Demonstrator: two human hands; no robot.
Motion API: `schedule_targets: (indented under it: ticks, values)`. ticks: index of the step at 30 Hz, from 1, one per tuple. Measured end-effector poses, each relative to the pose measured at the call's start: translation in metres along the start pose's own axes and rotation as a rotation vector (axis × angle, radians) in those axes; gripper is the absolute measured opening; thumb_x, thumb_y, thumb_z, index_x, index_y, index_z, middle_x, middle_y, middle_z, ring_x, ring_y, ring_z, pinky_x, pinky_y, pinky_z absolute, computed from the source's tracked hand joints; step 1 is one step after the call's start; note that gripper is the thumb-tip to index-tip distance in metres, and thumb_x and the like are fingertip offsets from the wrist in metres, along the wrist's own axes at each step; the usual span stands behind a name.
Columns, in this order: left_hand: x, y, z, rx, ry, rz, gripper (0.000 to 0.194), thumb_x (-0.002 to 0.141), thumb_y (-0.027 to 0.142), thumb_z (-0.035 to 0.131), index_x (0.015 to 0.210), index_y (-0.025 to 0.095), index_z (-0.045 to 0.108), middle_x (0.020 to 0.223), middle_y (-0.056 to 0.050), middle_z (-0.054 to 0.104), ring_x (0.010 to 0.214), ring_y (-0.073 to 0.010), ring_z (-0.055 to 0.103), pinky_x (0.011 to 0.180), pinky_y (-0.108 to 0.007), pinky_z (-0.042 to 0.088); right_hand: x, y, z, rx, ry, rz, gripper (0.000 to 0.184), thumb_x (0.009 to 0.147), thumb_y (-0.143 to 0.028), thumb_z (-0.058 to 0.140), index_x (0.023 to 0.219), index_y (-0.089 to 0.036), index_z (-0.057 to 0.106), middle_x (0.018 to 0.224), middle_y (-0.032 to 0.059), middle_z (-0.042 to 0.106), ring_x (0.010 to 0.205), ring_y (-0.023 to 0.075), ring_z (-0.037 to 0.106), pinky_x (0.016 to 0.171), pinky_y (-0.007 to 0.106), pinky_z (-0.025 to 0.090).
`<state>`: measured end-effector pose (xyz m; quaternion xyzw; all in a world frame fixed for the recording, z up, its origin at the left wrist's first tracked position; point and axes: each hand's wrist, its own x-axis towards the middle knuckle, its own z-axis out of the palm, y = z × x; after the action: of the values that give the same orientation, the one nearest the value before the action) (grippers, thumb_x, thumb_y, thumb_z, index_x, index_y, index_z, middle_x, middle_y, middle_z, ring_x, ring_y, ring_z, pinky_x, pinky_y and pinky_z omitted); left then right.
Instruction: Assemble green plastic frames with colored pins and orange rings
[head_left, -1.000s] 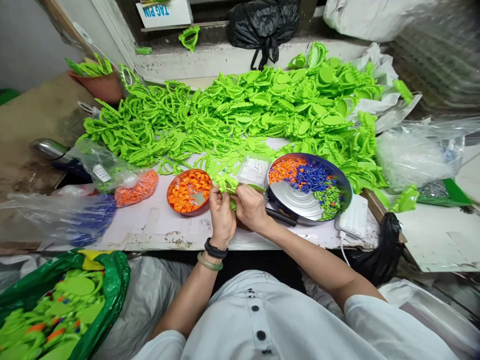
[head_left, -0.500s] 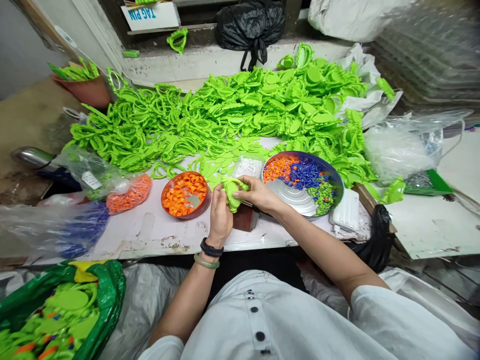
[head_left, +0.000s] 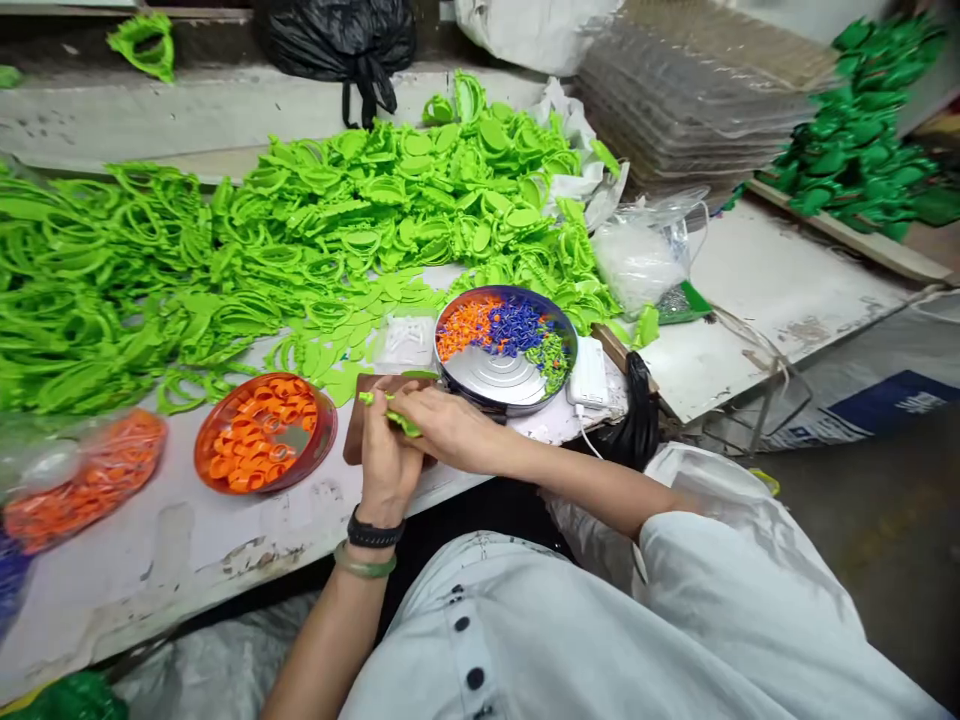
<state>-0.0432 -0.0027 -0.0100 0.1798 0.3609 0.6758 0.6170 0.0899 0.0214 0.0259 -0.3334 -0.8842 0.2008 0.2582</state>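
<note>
My left hand (head_left: 386,455) and my right hand (head_left: 442,425) meet at the table's front edge, both closed on one lime-green plastic piece (head_left: 401,421) held over a small brown block (head_left: 354,432). A black band and a green bangle circle my left wrist. Just left of my hands stands a red bowl of orange rings (head_left: 262,435). Right of them a round metal tin (head_left: 504,378) holds orange, blue and green small parts.
A big heap of lime-green plastic parts (head_left: 300,240) covers the back of the white table (head_left: 180,545). A bag of orange rings (head_left: 82,485) lies far left. A white power bank (head_left: 589,373), clear bags (head_left: 645,255), stacked clear trays (head_left: 697,95) and dark green parts (head_left: 862,150) sit right.
The view has swung right, so the bowl and heap shifted left and the trays and dark green parts came into sight. My hands drew nearer the table's edge, still holding the green piece.
</note>
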Motion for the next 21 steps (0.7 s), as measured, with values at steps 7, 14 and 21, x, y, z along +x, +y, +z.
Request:
schedule_targets:
  ticks: [7,14,21]
  values:
    - [0.005,0.011,0.001,-0.148,0.088,-0.264,0.021,0.083,0.039,0.055,0.084,0.019,0.062,0.085,-0.007,0.069,0.095,-0.0301,0.067,0.066,-0.041,0.057,-0.039,0.129,-0.074,-0.559,-0.16,0.712,0.027,0.091,-0.015,0.05,0.1,-0.01,0.075,0.103,0.0188,0.075,0.1,0.028,0.068,0.084,0.033,0.045]
    - [-0.007,-0.005,0.014,-0.154,0.042,-0.452,0.023,0.092,0.037,0.054,0.106,0.02,0.063,0.107,-0.009,0.069,0.108,-0.0299,0.065,0.086,-0.059,0.056,-0.046,0.157,-0.056,-0.552,-0.105,0.708,0.021,0.088,-0.009,0.053,0.087,-0.003,0.073,0.097,0.0263,0.073,0.095,0.028,0.067,0.081,0.035,0.039]
    - [-0.007,-0.017,0.015,-0.166,0.02,-0.517,0.021,0.095,0.034,0.05,0.105,0.021,0.063,0.114,-0.009,0.068,0.112,-0.0317,0.065,0.085,-0.058,0.057,-0.029,0.106,-0.039,0.0,0.168,0.549,0.024,0.094,-0.034,0.055,0.095,-0.015,0.069,0.089,0.008,0.074,0.078,0.0157,0.065,0.069,0.027,0.046]
